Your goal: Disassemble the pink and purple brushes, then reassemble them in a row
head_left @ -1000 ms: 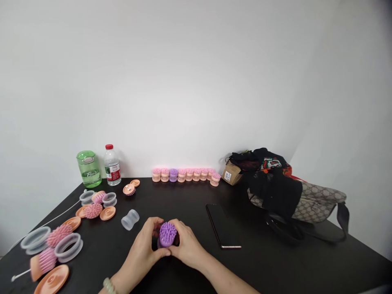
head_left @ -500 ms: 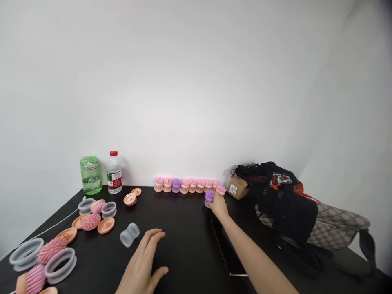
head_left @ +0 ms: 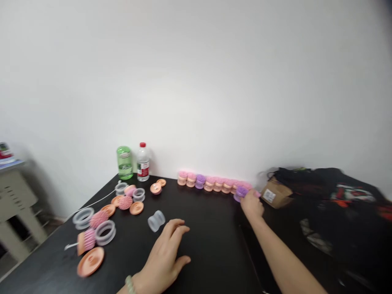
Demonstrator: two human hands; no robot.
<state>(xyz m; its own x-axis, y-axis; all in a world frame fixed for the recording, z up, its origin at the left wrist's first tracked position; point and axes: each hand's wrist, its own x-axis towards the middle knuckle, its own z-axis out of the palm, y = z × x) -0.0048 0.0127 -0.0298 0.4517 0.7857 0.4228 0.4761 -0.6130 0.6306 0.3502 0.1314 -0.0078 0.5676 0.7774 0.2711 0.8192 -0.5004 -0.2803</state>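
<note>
Along the wall stands a row of pink brush pieces [head_left: 226, 186] on pale orange bases, with one purple piece [head_left: 200, 181] among them. At the row's right end my right hand [head_left: 252, 206] has its fingers closed round another purple brush piece [head_left: 240, 193]. My left hand [head_left: 167, 253] hovers over the black table [head_left: 211, 245], fingers apart and holding nothing. Just beyond it lies a clear hourglass-shaped piece [head_left: 156, 221] on its side. Clear rings [head_left: 105, 232], pink bristle heads [head_left: 99, 219] and orange discs [head_left: 91, 261] are scattered on the left.
A green bottle [head_left: 124, 163] and a red-capped water bottle [head_left: 143, 162] stand at the back left. A brown paper package [head_left: 276, 194] and dark cloth [head_left: 324, 212] lie on the right. A white cable [head_left: 92, 203] runs along the left edge.
The view has turned left, so the table's contents appear further right and a grey desk shows at the far left. My right hand stays on the purple piece; my left remains open.
</note>
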